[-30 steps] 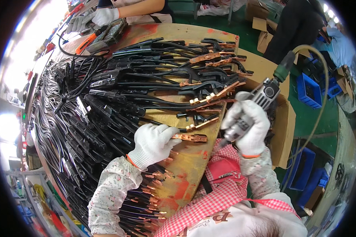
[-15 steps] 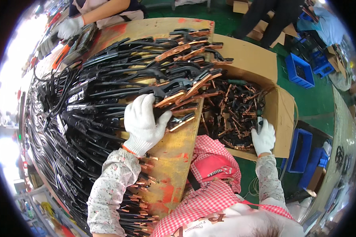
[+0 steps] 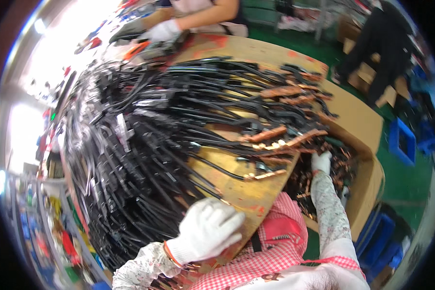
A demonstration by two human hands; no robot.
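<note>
My left hand point(image 3: 210, 229), in a white knit glove, is over the near side of the yellow table point(image 3: 256, 195), beside the copper-tipped ends of black cables point(image 3: 164, 169). Its fingers look apart, and no held thing shows. My right hand point(image 3: 322, 162), gloved alike, reaches into a cardboard box point(image 3: 367, 188) of copper and black clamps point(image 3: 302, 186). Those fingers are partly hidden and blurred among the clamps. A silver tool part point(image 3: 344, 195) lies in the box near my right forearm. Several cables with copper-jawed clamps point(image 3: 280, 92) on their ends stretch across the table toward the box.
Across the table a co-worker's gloved hand point(image 3: 164, 31) is by an orange-handled tool point(image 3: 136, 50). A blue crate point(image 3: 402, 141) stands on the green floor at right. Shelving with goods point(image 3: 58, 217) is at left. Another person's dark-clothed legs point(image 3: 384, 53) show at the back right.
My left hand has left the clamps and come down toward the near cable ends. My right hand has let go of the tool and moved farther into the box. The view has shifted.
</note>
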